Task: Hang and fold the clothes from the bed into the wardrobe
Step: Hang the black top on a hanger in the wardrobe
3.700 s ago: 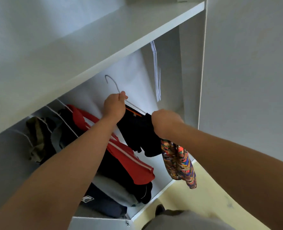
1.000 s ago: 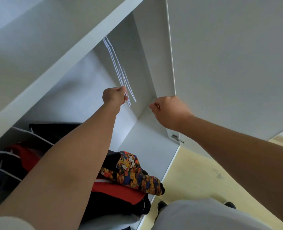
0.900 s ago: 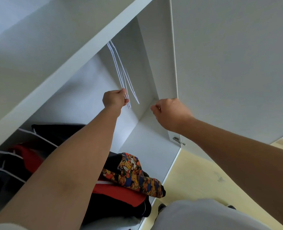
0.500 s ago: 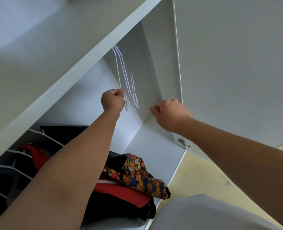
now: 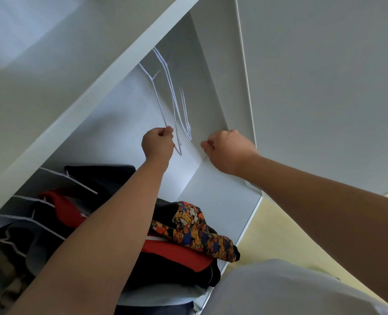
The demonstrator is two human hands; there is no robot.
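Separated now from the spare hangers (image 5: pixel 172 98), one white hanger (image 5: pixel 159 103) is pinched by the left hand (image 5: pixel 157 143) to free it — right hand (image 5: pixel 229 153) curled, hold unclear — hung clothes (image 5: pixel 188 228) sit lower left

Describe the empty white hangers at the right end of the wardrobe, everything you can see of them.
The hangers look like thin white wire and carry no clothes. Several are bunched close together near the right side wall. Their tops vanish behind the shelf, so hooks and rail are hidden. One hangs apart to the left, its wire pinched by the left hand. The right hand, curled, sits beside them without touching.
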